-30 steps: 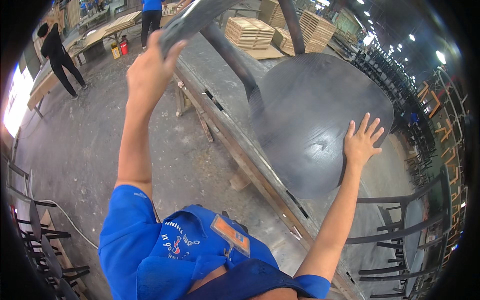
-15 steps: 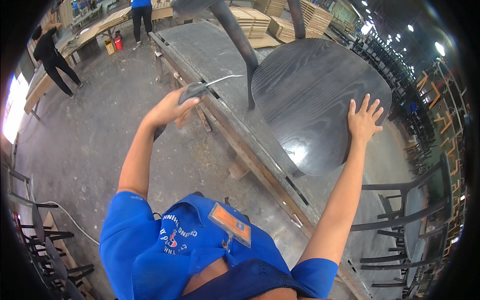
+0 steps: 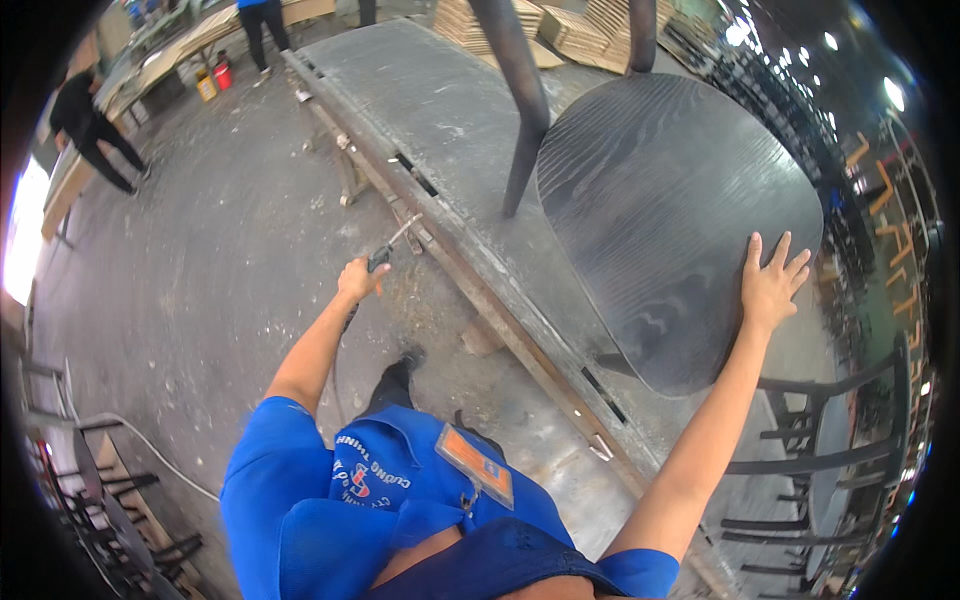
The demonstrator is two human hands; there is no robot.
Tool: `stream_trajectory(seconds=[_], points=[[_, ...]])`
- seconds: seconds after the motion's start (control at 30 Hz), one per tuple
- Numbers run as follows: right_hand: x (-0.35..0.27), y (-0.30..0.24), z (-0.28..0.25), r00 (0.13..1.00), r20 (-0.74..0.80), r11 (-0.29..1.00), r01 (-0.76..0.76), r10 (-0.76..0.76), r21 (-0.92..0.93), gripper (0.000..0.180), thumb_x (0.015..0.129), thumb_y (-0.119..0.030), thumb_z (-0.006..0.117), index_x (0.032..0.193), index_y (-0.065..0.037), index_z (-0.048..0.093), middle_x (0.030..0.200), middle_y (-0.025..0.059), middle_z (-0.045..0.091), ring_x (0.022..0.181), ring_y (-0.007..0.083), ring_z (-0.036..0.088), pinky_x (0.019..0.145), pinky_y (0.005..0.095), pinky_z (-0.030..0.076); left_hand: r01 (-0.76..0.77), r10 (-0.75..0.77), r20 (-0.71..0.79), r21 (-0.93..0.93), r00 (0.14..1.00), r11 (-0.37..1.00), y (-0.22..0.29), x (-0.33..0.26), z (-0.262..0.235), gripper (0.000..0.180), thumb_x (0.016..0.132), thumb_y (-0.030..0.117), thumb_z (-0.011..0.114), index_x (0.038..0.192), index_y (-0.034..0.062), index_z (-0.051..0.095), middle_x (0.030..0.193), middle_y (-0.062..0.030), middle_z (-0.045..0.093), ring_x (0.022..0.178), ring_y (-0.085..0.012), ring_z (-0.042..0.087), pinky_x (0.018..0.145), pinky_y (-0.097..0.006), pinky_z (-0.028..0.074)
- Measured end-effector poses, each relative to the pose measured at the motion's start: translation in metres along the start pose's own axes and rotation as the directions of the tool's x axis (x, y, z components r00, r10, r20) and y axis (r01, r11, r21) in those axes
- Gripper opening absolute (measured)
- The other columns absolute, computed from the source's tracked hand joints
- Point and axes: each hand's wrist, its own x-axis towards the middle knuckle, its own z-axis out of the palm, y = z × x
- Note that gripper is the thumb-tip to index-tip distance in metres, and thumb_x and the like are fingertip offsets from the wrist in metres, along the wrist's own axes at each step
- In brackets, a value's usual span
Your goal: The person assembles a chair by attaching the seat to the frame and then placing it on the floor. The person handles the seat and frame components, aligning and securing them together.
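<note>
A dark wood-grained chair stands on the grey metal-topped workbench, its rounded seat facing up and its dark leg posts rising at the far side. My right hand lies on the seat's right edge with fingers spread, holding nothing. Away from the chair, left of the bench edge, my left hand is closed round an air blow gun. The gun's thin bent nozzle points up and right toward the bench edge, and a dark hose trails below my hand.
Black chairs stand close at the right, with more chairs at lower left. Stacked wooden panels lie beyond the bench. Two people work along a long table at far left. A pale hose crosses the floor.
My left hand has lowered the blow gun, moving it down and away from the chair. My right hand stays spread on the seat's edge; the view has shifted a little.
</note>
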Motion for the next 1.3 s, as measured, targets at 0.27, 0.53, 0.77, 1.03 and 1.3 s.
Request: stream_trajectory(seconds=[0.27, 0.53, 0.77, 1.03, 1.3], points=[[-0.010, -0.007, -0.009, 0.994, -0.082, 0.998, 0.069, -0.067, 0.011, 0.060, 0.092, -0.054, 0.043, 0.143, -0.025, 0.034, 0.150, 0.0125, 0.029, 0.137, 0.0351, 0.028, 0.093, 0.0569, 0.041, -0.150, 0.108, -0.289, -0.128, 0.951, 0.980, 0.020, 0.273, 0.076, 0.076, 0.075, 0.061, 0.065, 0.121, 0.0013, 0.056, 0.101, -0.0229, 0.066, 0.097, -0.0374, 0.063, 0.085, -0.044, 0.048], [-0.008, -0.016, -0.021, 0.993, -0.120, 0.993, 0.032, -0.019, 0.110, 0.049, 0.091, -0.037, 0.053, 0.137, -0.023, 0.046, 0.145, 0.0125, 0.038, 0.133, 0.0333, 0.036, 0.089, 0.0464, 0.044, -0.118, 0.128, -0.071, 0.136, 0.989, 0.984, 0.051, 0.361, 0.106, 0.079, 0.077, 0.053, 0.068, 0.128, -0.0045, 0.049, 0.123, -0.0264, 0.055, 0.112, -0.0391, 0.055, 0.097, -0.044, 0.041], [-0.011, -0.026, -0.019, 0.995, -0.100, 0.996, 0.018, -0.009, 0.085, 0.052, 0.092, -0.042, 0.049, 0.140, -0.022, 0.043, 0.148, 0.0127, 0.033, 0.134, 0.0336, 0.034, 0.093, 0.0483, 0.039, -0.297, 0.299, -0.233, 0.047, 0.925, 0.954, 0.120, 0.295, 0.060, 0.069, 0.086, 0.036, 0.065, 0.133, -0.0071, 0.039, 0.131, -0.0258, 0.048, 0.121, -0.0358, 0.049, 0.102, -0.040, 0.038], [-0.033, -0.026, -0.031, 0.974, -0.040, 0.974, 0.223, -0.221, 0.048, 0.064, 0.091, -0.049, 0.046, 0.144, -0.017, 0.033, 0.152, 0.0144, 0.022, 0.140, 0.0340, 0.022, 0.107, 0.0615, 0.017, -0.829, 0.279, -0.922, -0.368, 0.267, -0.422, 0.271, 0.088, -0.162, 0.070, 0.093, 0.049, 0.048, 0.142, 0.0066, 0.022, 0.141, -0.0252, 0.031, 0.127, -0.0423, 0.037, 0.101, -0.054, 0.038], [-0.153, -0.043, -0.076, 0.731, 0.090, 0.689, 0.585, -0.676, 0.428, 0.074, 0.086, -0.051, 0.052, 0.143, -0.008, 0.032, 0.151, 0.0151, 0.024, 0.141, 0.0301, 0.021, 0.113, 0.0484, 0.016, -0.848, 0.133, -0.877, -0.480, 0.461, -0.226, 0.293, 0.038, -0.205, 0.045, 0.088, 0.007, 0.062, 0.122, -0.0040, 0.035, 0.075, -0.0093, 0.057, 0.063, -0.0169, 0.059, 0.063, -0.034, 0.052]])
